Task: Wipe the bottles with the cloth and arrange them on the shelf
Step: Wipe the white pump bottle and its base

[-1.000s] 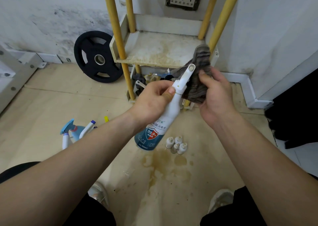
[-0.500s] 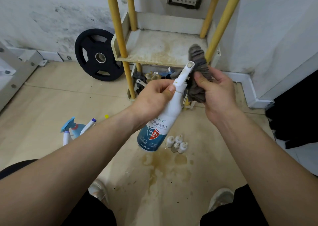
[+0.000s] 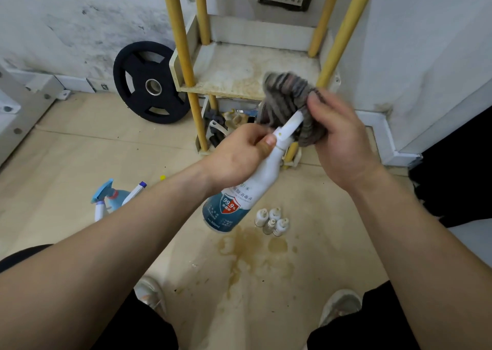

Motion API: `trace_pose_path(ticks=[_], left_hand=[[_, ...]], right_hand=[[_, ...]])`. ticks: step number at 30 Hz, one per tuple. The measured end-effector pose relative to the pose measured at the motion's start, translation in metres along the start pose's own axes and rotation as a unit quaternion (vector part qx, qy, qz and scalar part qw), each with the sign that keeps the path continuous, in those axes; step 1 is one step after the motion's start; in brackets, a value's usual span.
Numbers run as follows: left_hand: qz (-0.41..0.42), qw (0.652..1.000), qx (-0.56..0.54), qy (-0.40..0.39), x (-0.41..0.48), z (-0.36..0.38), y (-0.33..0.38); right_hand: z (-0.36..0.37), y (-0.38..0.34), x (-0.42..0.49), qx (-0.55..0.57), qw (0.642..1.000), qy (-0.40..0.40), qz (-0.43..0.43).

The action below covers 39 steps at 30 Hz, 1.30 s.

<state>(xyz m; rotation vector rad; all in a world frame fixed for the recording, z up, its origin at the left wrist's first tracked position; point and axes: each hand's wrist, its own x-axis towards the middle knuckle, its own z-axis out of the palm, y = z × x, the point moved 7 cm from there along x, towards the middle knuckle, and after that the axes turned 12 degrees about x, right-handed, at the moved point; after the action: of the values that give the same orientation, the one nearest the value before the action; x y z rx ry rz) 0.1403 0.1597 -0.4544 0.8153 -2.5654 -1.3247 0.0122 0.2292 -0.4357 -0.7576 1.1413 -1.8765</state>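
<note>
My left hand (image 3: 241, 156) grips the neck of a white spray bottle with a blue label (image 3: 239, 198), held tilted above the floor with its nozzle pointing up and right. My right hand (image 3: 338, 139) holds a grey striped cloth (image 3: 288, 102) bunched over the nozzle tip, which is partly hidden in the cloth. Behind them stands the stained shelf (image 3: 239, 72) with yellow posts. Several small white bottles (image 3: 271, 220) stand on the floor below. A blue spray bottle (image 3: 110, 196) and other bottles lie at the left, partly hidden by my left forearm.
A black weight plate (image 3: 150, 86) leans on the wall left of the shelf. Small items crowd the shelf's bottom level (image 3: 226, 126). A brown stain (image 3: 253, 251) marks the floor between my shoes. A dark object (image 3: 458, 168) sits at the right wall.
The right hand has brought the cloth over the bottle's nozzle, covering its tip. The bottle stays in the left hand at about the same tilt.
</note>
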Motion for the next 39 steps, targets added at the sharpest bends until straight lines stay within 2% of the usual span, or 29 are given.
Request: trace_pose_path(ticks=[5,7,9,14,18,23,26,34,39], left_hand=[[-0.009,0.997,-0.067,-0.035,-0.002,0.0,-0.005],[-0.012,0.994,-0.101,-0.04,-0.002,0.0,-0.007],[-0.021,0.991,-0.124,-0.046,-0.004,0.001,-0.007],[-0.052,0.988,-0.142,-0.032,-0.004,0.003,-0.008],[-0.078,0.992,-0.089,0.035,-0.001,-0.009,-0.015],[-0.081,0.99,-0.005,0.116,0.003,-0.016,-0.017],[-0.067,0.986,0.043,0.147,0.002,-0.015,-0.011],[-0.072,0.979,0.084,0.169,0.002,-0.002,-0.014],[-0.037,0.979,0.088,0.177,0.002,-0.003,-0.014]], right_hand=[[-0.002,0.013,-0.003,0.088,0.986,-0.112,0.084],[-0.005,0.014,-0.003,0.091,0.984,-0.125,0.088],[-0.01,0.014,0.0,0.047,0.992,-0.096,0.065],[-0.024,0.005,0.0,-0.07,0.996,0.044,-0.02],[-0.03,0.004,-0.004,-0.041,0.991,0.124,-0.013],[0.005,0.019,-0.011,-0.047,0.997,0.066,0.019],[0.013,0.024,-0.011,-0.096,0.994,0.046,0.016],[-0.007,0.026,-0.006,-0.089,0.994,0.058,0.022],[-0.016,0.027,-0.005,-0.047,0.996,0.066,0.033]])
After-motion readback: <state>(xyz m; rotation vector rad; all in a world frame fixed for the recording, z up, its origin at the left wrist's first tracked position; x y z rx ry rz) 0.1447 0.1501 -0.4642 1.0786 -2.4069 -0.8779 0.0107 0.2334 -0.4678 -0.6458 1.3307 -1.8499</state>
